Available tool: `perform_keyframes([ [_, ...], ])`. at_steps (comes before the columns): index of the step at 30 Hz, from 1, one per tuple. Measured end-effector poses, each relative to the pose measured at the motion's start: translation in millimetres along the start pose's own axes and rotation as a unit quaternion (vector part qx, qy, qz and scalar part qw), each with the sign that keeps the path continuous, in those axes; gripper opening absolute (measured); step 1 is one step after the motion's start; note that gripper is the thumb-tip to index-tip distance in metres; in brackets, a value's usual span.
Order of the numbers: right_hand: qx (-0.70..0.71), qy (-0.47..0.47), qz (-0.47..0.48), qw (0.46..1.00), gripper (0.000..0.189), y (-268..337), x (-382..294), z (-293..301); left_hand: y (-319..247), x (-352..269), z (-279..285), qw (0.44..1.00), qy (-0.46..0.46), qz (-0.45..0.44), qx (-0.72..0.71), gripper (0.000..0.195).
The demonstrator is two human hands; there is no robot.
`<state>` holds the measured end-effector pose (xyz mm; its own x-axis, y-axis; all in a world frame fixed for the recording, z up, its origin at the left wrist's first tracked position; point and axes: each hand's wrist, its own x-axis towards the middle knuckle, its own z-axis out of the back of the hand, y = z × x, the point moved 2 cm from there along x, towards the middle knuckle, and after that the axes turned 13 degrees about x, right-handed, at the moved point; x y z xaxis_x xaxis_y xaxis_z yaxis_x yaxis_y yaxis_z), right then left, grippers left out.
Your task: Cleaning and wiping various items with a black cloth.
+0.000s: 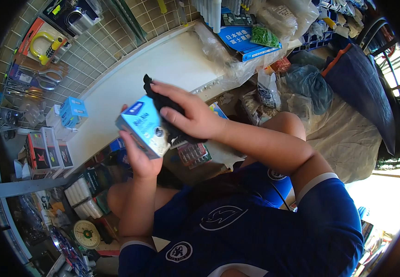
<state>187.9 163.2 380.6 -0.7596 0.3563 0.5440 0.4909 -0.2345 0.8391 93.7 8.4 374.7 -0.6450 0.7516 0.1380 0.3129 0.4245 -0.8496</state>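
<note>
My left hand [143, 160] grips a light-blue cardboard box [145, 125] from below, with the thumb along its near side. The box is tilted and bears printing. A crumpled black cloth [172, 130] lies under my right hand [198, 116], which presses it against the box's right side. Both hands are raised in front of my lap, just off the near edge of a long white shelf [116, 90]. The cloth covers part of the box's right side.
Padlocks [80, 22] and scissors [49, 78] in packaging hang on a wire grid [101, 57]. Small blue boxes [73, 112] stand at the shelf's left end. A dial scale [86, 234] sits lower left. Plastic bags [309, 85] and a blue box [241, 39] are at the right.
</note>
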Motion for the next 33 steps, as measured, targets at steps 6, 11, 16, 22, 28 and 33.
perform_keyframes([
  [6, 0.036, 0.068, -0.065, 0.995, 0.063, -3.5, -17.5, -26.9, -10.1, 9.9, 20.7, 0.990, -0.135, 0.033, 0.010, 0.065],
  [11, 0.137, 0.089, -0.085, 0.983, 0.049, 2.5, -12.6, -21.7, -13.5, 17.2, 39.7, 0.993, -0.099, 0.025, -0.050, 0.064],
  [16, 0.529, -0.126, -0.226, 0.808, 0.054, 1.5, -1.5, -19.7, -22.7, 29.6, 60.9, 0.993, -0.042, 0.081, -0.078, 0.057],
  [22, 0.462, -0.119, -0.205, 0.855, 0.053, -0.4, -2.2, -27.9, -21.8, 27.6, 40.0, 0.991, -0.081, 0.102, -0.033, 0.060],
  [28, 0.375, -0.194, -0.175, 0.890, 0.044, -5.3, 3.2, -10.1, -16.1, 18.2, 17.7, 0.989, 0.048, 0.057, 0.127, 0.068],
  [33, 0.329, -0.242, 0.015, 0.912, 0.039, 25.5, 45.0, 47.4, 33.0, 5.5, 18.9, 0.985, -0.024, 0.146, 0.093, 0.051],
])
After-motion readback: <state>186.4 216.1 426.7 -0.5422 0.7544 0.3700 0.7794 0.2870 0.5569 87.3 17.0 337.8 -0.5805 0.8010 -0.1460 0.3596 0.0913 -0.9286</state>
